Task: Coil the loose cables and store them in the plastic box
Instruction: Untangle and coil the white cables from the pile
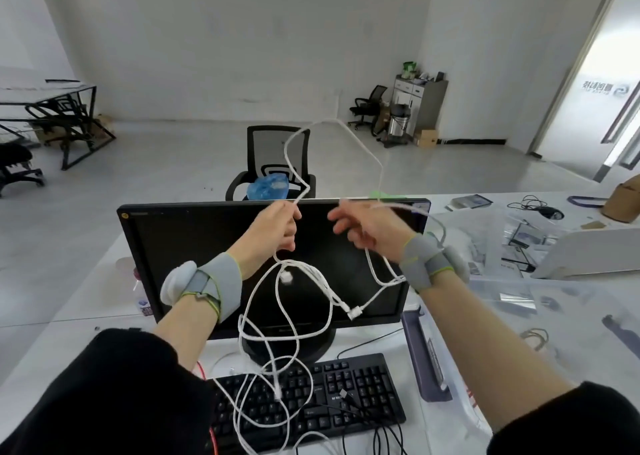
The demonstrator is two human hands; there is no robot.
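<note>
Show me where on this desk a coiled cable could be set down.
Bare white desk lies left of the monitor, beyond a small bottle. It is crowded elsewhere: the white cables and black leads drape the keyboard, and the clear plastic box and packets fill the right side. Both hands, left and right, hold cable.

You get one wide head-worn view, looking forward and down, close over your raised hands and the monitor (pixel 263 260), with the room stretching beyond.
</note>
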